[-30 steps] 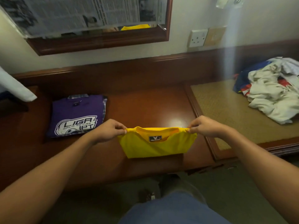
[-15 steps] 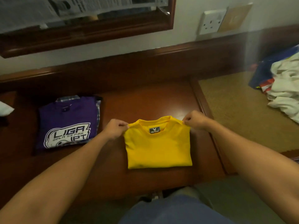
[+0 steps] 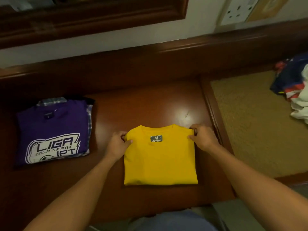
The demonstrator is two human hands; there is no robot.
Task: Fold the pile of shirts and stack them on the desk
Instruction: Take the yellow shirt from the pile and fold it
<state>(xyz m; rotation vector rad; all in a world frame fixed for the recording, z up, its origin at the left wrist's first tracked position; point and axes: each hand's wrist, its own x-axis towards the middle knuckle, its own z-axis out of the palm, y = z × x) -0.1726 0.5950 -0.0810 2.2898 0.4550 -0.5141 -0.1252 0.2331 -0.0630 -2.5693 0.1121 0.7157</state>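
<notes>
Item: folded yellow cotton shirt, flat on glossy red-brown wooden desk, neck label up. Your left hand pinches its left shoulder corner; your right hand pinches the right. To your left: folded purple printed shirt. Far right: heap of unfolded white, blue and red clothes on tan woven mat.

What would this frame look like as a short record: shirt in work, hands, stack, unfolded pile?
shirt in work: yellow shirt, folded, flat on the desk
left hand: pinches its upper left corner
right hand: pinches its upper right corner
stack: purple shirt on a checked shirt, left of the yellow one, apart
unfolded pile: far right, on the mat
</notes>
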